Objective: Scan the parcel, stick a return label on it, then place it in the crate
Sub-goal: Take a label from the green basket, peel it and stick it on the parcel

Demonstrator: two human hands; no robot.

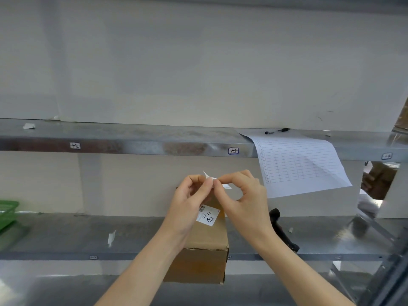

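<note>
A brown cardboard parcel (204,252) rests on the metal shelf (66,237) in front of me. A white sticker with handwritten "0325" (208,215) is on its top. Above the parcel, my left hand (189,202) and my right hand (240,195) both pinch a small white return label (209,176) between thumbs and forefingers; part of the paper sticks out at the right. A black handheld scanner (282,230) lies on the shelf just right of the parcel, partly hidden by my right forearm. A green crate (7,212) shows at the left edge.
An upper shelf (154,140) carries tags, a ruled paper sheet (298,164) hanging over its edge and a black pen (277,130). Paper scraps (111,237) lie on the lower shelf. Cardboard boxes (379,177) and the rack frame stand at the right.
</note>
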